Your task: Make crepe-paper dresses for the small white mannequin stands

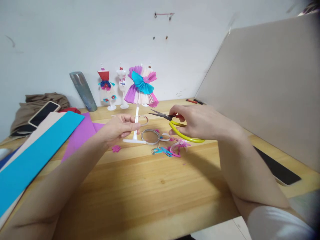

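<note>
My left hand [122, 127] is closed round the white stem of a small dress stand [136, 115], which leans slightly above the table. On the stand sits a pleated paper dress [142, 87] in purple, cream and pink with a blue bow across it. My right hand [197, 121] grips yellow-handled scissors [186, 131], their dark blades pointing left toward the stem, apart from it. Under the hands lie a roll of tape [150, 136], a pink paper flower [116, 148] and a heap of pink and blue paper scraps [172, 149].
Two more small dress stands [106, 86] [122, 87] stand by the wall, near a grey bottle [83, 91]. Coloured paper sheets [42, 156], a phone [44, 113] and brown cloth [53, 100] lie left. A dark phone [277, 166] lies right, beside a pale upright panel [270, 83].
</note>
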The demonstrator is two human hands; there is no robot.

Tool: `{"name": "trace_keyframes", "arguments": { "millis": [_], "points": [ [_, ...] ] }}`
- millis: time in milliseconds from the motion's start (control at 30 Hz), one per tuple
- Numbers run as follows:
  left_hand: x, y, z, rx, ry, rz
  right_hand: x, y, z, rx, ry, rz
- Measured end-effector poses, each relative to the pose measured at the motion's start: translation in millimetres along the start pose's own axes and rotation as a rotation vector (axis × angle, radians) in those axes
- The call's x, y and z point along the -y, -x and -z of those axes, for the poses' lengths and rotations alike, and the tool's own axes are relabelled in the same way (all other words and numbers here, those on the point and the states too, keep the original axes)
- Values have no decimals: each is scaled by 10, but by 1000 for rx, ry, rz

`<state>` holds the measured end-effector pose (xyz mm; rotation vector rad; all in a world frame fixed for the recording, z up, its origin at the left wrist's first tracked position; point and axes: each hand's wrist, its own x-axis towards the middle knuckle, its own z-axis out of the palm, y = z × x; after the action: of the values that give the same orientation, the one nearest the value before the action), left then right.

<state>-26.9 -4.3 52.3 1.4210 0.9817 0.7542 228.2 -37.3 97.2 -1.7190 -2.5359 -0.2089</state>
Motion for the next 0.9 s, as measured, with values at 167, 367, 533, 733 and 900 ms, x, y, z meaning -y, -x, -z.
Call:
{"name": "trace_keyframes", "arguments": {
  "millis": [167, 367, 533, 733, 900],
  "points": [
    [-29, 5, 17, -72, -89, -47, -48, 0, -7, 30, -28, -3],
    [-54, 34, 5, -62, -96, -34, -45, -58, -6, 91, -79, 8],
    [-95, 84, -48, -44, -73, -53, -112, -120, -43, 114, -214, 36],
    [-107, 100, -69, -26, -97, -31, -167, -163, -96, 76, -322, 79],
    [-103, 96, -62, -24, -97, -9, -136, -186, -120, 60, -316, 75]
  ]
}}
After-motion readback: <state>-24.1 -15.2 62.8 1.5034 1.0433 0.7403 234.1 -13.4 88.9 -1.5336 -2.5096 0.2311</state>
